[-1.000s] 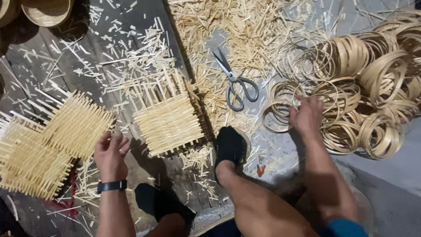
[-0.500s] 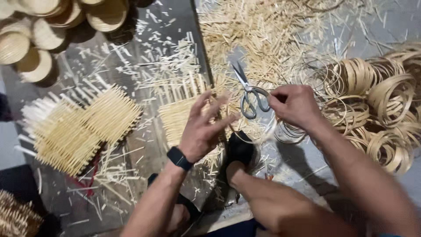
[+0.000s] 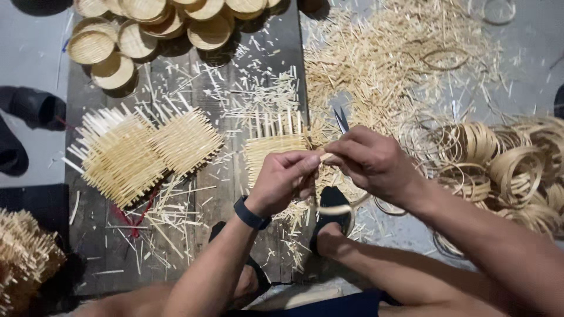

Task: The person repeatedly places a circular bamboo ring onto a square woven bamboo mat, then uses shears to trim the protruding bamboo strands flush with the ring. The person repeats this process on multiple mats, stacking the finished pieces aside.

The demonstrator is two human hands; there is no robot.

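Left hand (image 3: pixel 285 179): centre of the frame, fingers curled and pressed together, pinching one end of a thin bamboo ring (image 3: pixel 338 206). A dark wristband (image 3: pixel 251 213) sits on its wrist.

Right hand (image 3: pixel 373 161): just right of centre, fingertips meeting those of the left hand, thumb and forefinger pinched on the same strip. The ring hangs as a pale loop below both hands, above a dark shoe (image 3: pixel 330 211).

Woven bamboo mat (image 3: pixel 271 147): small square piece with loose upright ends, lying on the wooden board (image 3: pixel 200 94) directly behind the left hand.

Scissors (image 3: pixel 341 120): only the blade tips show, above the right hand; the rest is hidden by the hands.

Larger woven mats (image 3: pixel 141 155): two overlapping pieces at left of centre, strip ends sticking out on all sides.

Round woven trays (image 3: pixel 153 26): stacked and overlapping along the upper left edge of the frame.

Bamboo rings (image 3: pixel 505 164): a heap of loose hoops at right of centre, on the grey floor.

Bamboo offcuts (image 3: pixel 393 53): a dense scatter of short slivers in the upper centre and upper right, thinner across the board.

Further woven piece (image 3: pixel 23 252): lower left corner, partly cut off by the frame.
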